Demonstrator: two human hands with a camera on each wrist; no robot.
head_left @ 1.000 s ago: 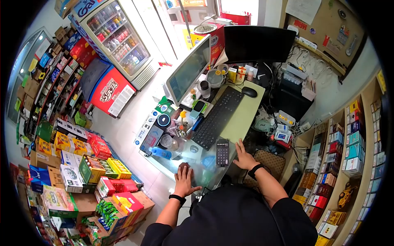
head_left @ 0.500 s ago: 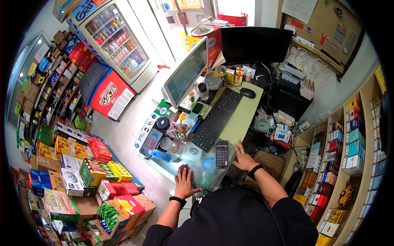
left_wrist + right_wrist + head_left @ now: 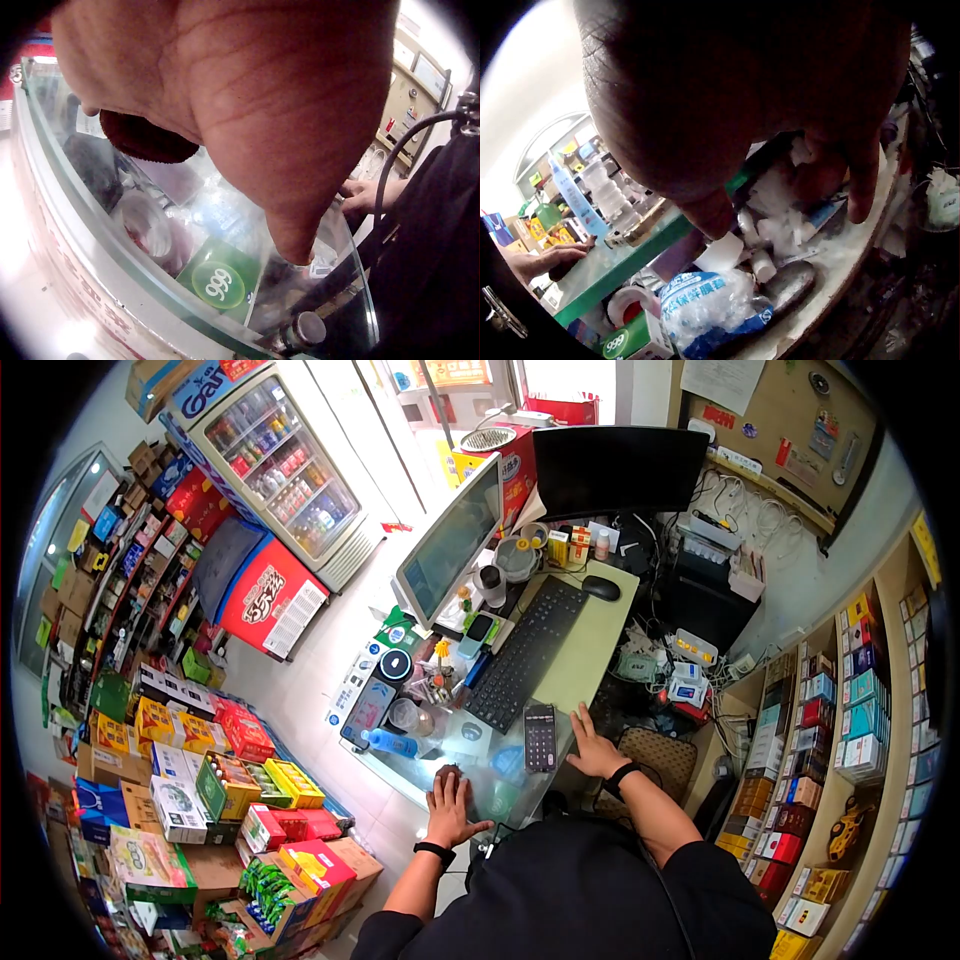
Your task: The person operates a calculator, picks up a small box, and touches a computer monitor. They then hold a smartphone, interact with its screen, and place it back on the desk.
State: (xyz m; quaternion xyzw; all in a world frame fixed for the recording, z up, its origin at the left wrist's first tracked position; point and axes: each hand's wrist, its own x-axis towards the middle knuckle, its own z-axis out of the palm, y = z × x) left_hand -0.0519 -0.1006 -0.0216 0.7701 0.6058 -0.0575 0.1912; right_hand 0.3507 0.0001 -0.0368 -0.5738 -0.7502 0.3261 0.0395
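Observation:
My left hand (image 3: 450,812) lies palm down with fingers spread at the near left edge of the glass counter (image 3: 400,768). Its fingers touch or lie over a dark brown object (image 3: 449,769), which shows as fuzzy and rounded (image 3: 146,137) in the left wrist view. My right hand (image 3: 596,748) rests with fingers extended on the counter's right edge, just right of a calculator-like device with a dark keypad (image 3: 540,738). Nothing is gripped in it. Under the glass, a green box marked 999 (image 3: 219,283) shows below the left hand.
Behind the calculator lie a keyboard (image 3: 527,650) and a mouse (image 3: 601,588). A blue bottle (image 3: 390,742) and clear cups stand left. Two monitors (image 3: 620,470) rise at the back. A patterned stool (image 3: 655,760) is at the right, shelves beyond; stacked goods (image 3: 225,785) fill the left.
The head view has shifted slightly. Both hands stay in place on the counter, with no clear movement of the objects.

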